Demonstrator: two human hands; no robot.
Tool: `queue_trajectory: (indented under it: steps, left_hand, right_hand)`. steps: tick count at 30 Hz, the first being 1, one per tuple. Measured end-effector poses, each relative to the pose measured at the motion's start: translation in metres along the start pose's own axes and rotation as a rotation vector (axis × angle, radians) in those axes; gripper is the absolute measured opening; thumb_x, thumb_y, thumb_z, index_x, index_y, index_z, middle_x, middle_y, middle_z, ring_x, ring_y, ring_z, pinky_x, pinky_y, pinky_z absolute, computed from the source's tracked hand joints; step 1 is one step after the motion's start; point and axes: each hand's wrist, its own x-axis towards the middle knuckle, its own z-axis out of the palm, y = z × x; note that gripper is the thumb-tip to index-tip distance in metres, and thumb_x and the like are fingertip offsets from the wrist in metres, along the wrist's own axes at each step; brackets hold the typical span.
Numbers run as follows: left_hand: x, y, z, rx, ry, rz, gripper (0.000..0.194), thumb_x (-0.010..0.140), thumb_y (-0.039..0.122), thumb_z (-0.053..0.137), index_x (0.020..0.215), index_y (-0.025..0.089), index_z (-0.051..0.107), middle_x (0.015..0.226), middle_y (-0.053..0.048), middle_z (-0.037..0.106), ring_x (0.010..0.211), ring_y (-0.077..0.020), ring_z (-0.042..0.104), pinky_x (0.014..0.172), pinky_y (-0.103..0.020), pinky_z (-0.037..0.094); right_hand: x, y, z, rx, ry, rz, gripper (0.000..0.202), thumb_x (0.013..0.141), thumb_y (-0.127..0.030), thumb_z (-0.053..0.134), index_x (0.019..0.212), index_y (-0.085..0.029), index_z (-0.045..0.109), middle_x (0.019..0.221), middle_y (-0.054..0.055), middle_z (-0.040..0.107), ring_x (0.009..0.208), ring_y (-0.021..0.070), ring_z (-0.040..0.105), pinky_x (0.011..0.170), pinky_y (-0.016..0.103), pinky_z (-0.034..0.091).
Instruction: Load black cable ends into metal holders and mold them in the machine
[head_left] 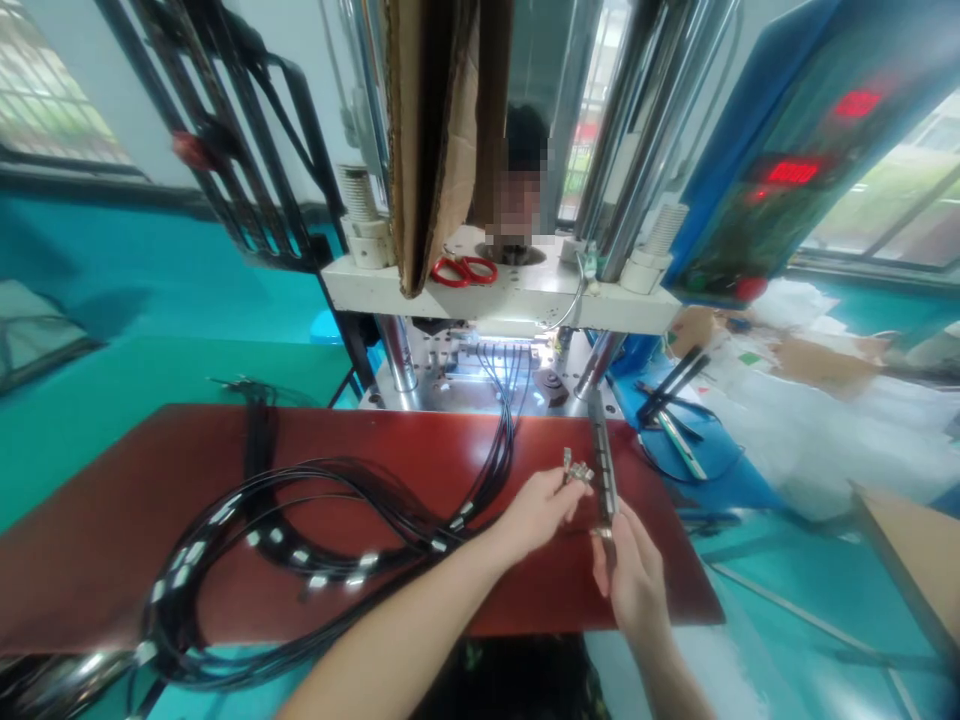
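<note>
Over the right part of the reddish-brown board [420, 440], my left hand [538, 508] pinches several small silvery metal pieces [577, 472], which look like connectors. My right hand [636, 572] grips the near end of a long, narrow metal bar [602, 450] with notches along it. The bar points away from me, its far end near the press's base. At its near end, another small metal piece shows by my right fingers. Black cables [300, 470] with white tags lie coiled on the board beside my left forearm, some running into the lit press fixture [487, 360].
Ahead stands the press, with a white plate [525, 300] carrying red-handled scissors [465, 271] and cardboard [427, 140]. A control box [795, 170] with red displays hangs at upper right. Tools [679, 440] lie on a blue surface at right. Behind the press is a person.
</note>
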Motion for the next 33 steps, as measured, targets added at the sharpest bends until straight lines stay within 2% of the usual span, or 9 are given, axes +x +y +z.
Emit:
queue_trajectory:
  steps: [3, 6, 10, 15, 17, 22, 27, 30, 33]
  left_hand:
    - [0.005, 0.003, -0.004, -0.234, -0.073, -0.094, 0.033, 0.081, 0.044, 0.043, 0.087, 0.013, 0.055, 0.045, 0.007, 0.040, 0.038, -0.0059, 0.030, 0.040, -0.019, 0.023]
    - [0.005, 0.003, -0.005, -0.371, -0.146, -0.183, 0.033, 0.078, 0.046, 0.048, 0.086, 0.014, 0.053, 0.042, 0.009, 0.037, 0.036, -0.0047, 0.025, 0.038, -0.018, 0.021]
    - [0.005, 0.003, -0.005, -0.343, -0.157, -0.273, 0.026, 0.069, 0.040, 0.058, 0.072, 0.014, 0.054, 0.040, 0.008, 0.037, 0.035, -0.0036, 0.026, 0.037, -0.018, 0.019]
    - [0.006, 0.003, -0.001, -0.213, -0.091, -0.333, 0.016, 0.059, 0.026, 0.062, 0.065, 0.015, 0.051, 0.043, 0.007, 0.045, 0.036, -0.0035, 0.032, 0.039, -0.018, 0.021]
    - [0.006, 0.003, 0.002, -0.154, -0.072, -0.325, 0.013, 0.058, 0.023, 0.061, 0.064, 0.015, 0.052, 0.043, 0.007, 0.044, 0.038, -0.0043, 0.033, 0.040, -0.018, 0.022]
    - [0.006, -0.001, 0.009, -0.076, -0.014, -0.195, 0.006, 0.055, 0.017, 0.058, 0.059, 0.013, 0.056, 0.053, 0.005, 0.048, 0.051, -0.0070, 0.042, 0.052, -0.020, 0.032]
    - [0.007, -0.003, 0.008, -0.107, -0.057, -0.211, 0.007, 0.055, 0.018, 0.059, 0.058, 0.013, 0.055, 0.057, 0.003, 0.052, 0.056, -0.0093, 0.046, 0.058, -0.022, 0.036]
    - [0.005, -0.004, 0.006, -0.070, -0.037, -0.212, 0.007, 0.056, 0.019, 0.058, 0.058, 0.013, 0.054, 0.057, 0.003, 0.052, 0.056, -0.0094, 0.045, 0.058, -0.022, 0.037]
    - [0.003, -0.003, 0.004, -0.031, -0.034, -0.188, 0.014, 0.063, 0.027, 0.058, 0.061, 0.014, 0.054, 0.057, 0.004, 0.050, 0.055, -0.0089, 0.044, 0.056, -0.021, 0.036]
  right_hand:
    - [-0.001, 0.004, -0.001, 0.053, 0.001, -0.023, 0.050, 0.086, -0.050, 0.040, 0.123, -0.016, 0.044, 0.042, -0.008, 0.040, 0.032, 0.0078, 0.033, 0.031, 0.018, 0.027]
    - [-0.002, 0.006, -0.002, 0.062, 0.012, -0.027, 0.049, 0.087, -0.048, 0.040, 0.125, -0.017, 0.043, 0.041, -0.008, 0.040, 0.033, 0.0072, 0.033, 0.031, 0.017, 0.027]
    - [-0.002, 0.007, -0.002, 0.074, 0.019, -0.014, 0.048, 0.086, -0.048, 0.042, 0.123, -0.017, 0.045, 0.042, -0.007, 0.041, 0.033, 0.0069, 0.033, 0.031, 0.017, 0.028]
    - [-0.001, 0.009, -0.002, 0.117, 0.030, 0.005, 0.051, 0.085, -0.049, 0.043, 0.125, -0.017, 0.043, 0.042, -0.008, 0.041, 0.032, 0.0073, 0.033, 0.031, 0.018, 0.027]
    - [0.000, 0.010, -0.003, 0.114, 0.027, 0.005, 0.052, 0.085, -0.048, 0.043, 0.127, -0.016, 0.042, 0.041, -0.008, 0.041, 0.032, 0.0073, 0.033, 0.031, 0.017, 0.027]
    - [0.002, 0.010, -0.006, 0.080, -0.052, 0.007, 0.059, 0.085, -0.050, 0.043, 0.131, -0.013, 0.038, 0.039, -0.008, 0.039, 0.031, 0.0077, 0.033, 0.031, 0.018, 0.028]
    - [0.003, 0.008, -0.004, -0.024, -0.030, 0.026, 0.065, 0.080, -0.056, 0.045, 0.128, -0.012, 0.043, 0.038, -0.007, 0.041, 0.030, 0.0073, 0.032, 0.029, 0.018, 0.027]
    - [0.004, 0.006, -0.001, -0.070, -0.027, 0.048, 0.067, 0.077, -0.058, 0.047, 0.127, -0.014, 0.046, 0.044, -0.005, 0.045, 0.036, 0.0085, 0.038, 0.032, 0.019, 0.034]
    - [0.004, 0.005, 0.001, -0.045, -0.041, 0.061, 0.068, 0.076, -0.058, 0.049, 0.128, -0.014, 0.045, 0.048, -0.004, 0.047, 0.038, 0.0087, 0.040, 0.033, 0.019, 0.035]
